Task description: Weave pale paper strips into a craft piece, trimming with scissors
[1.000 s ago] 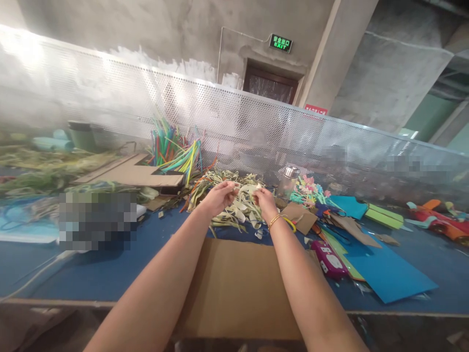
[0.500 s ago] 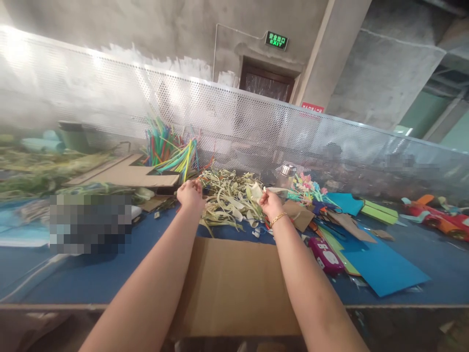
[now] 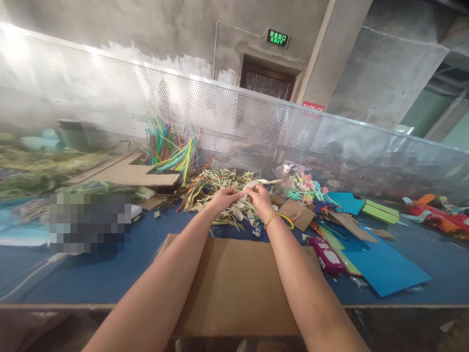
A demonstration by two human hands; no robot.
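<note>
My left hand [image 3: 225,199] and my right hand [image 3: 259,199] are close together over a heap of pale dried leaves [image 3: 234,213]. Between the fingertips of both hands is a long, pale dried leaf [image 3: 270,182], its narrow end pointing right past my right hand. Both hands are closed in a pinch on it. Beneath my forearms lies a brown cardboard sheet [image 3: 238,288] at the front of the blue table. A yellow loop [image 3: 289,222] shows just right of my right wrist.
Colourful pipe cleaners [image 3: 161,144] and cut cardboard [image 3: 120,173] are at the back left. On the right are a lidded bottle [image 3: 288,173], a purple box [image 3: 327,255], blue sheets [image 3: 384,266] and a red toy car [image 3: 439,217]. A perforated metal screen [image 3: 205,115] stands behind.
My left hand has moved right to meet my right hand, which has shifted slightly left. Both now pinch the leaf. The yellow loop has come into view by my right wrist.
</note>
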